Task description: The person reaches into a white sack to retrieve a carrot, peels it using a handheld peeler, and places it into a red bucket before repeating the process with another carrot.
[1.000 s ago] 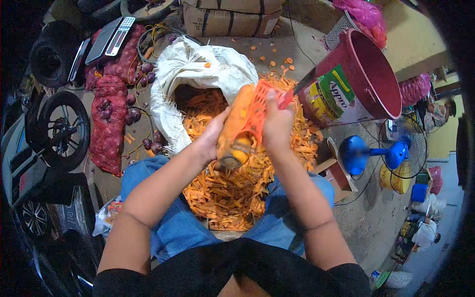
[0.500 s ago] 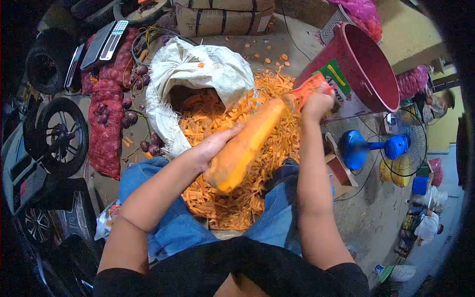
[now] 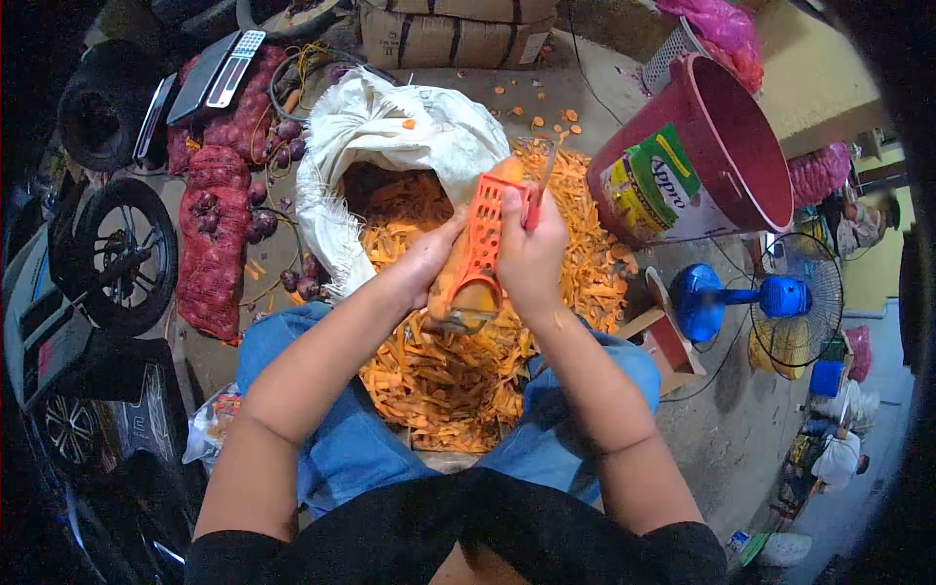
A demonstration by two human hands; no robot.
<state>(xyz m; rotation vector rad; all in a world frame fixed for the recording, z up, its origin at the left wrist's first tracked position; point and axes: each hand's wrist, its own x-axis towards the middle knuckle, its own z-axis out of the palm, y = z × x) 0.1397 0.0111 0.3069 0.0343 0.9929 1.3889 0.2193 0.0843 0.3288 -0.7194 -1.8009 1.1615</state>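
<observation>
My left hand (image 3: 432,261) is closed around the side of a thick orange carrot (image 3: 450,273), partly hidden behind the tool. In my right hand (image 3: 531,244) is an orange-red peeler (image 3: 485,229) with a perforated body, lying along the carrot with its wide end at the carrot's near end. A knife with a red handle (image 3: 533,208) also sticks out of my right hand, its thin blade pointing away from me. Below both hands lies a heap of orange peelings (image 3: 458,380), between my knees and up to the mouth of a white woven sack (image 3: 429,122).
A dark red bucket (image 3: 624,161) stands on its base at the right. Beyond it is a blue fan (image 3: 751,292). Red net bags of onions (image 3: 207,253) lie at the left, near a motorcycle wheel (image 3: 125,255). Cardboard boxes (image 3: 453,39) sit at the back.
My right hand has come from beside the bucket back to the carrot, bringing the peeler along it. The carrot is now held more upright in view, and the peeler covers much of it.
</observation>
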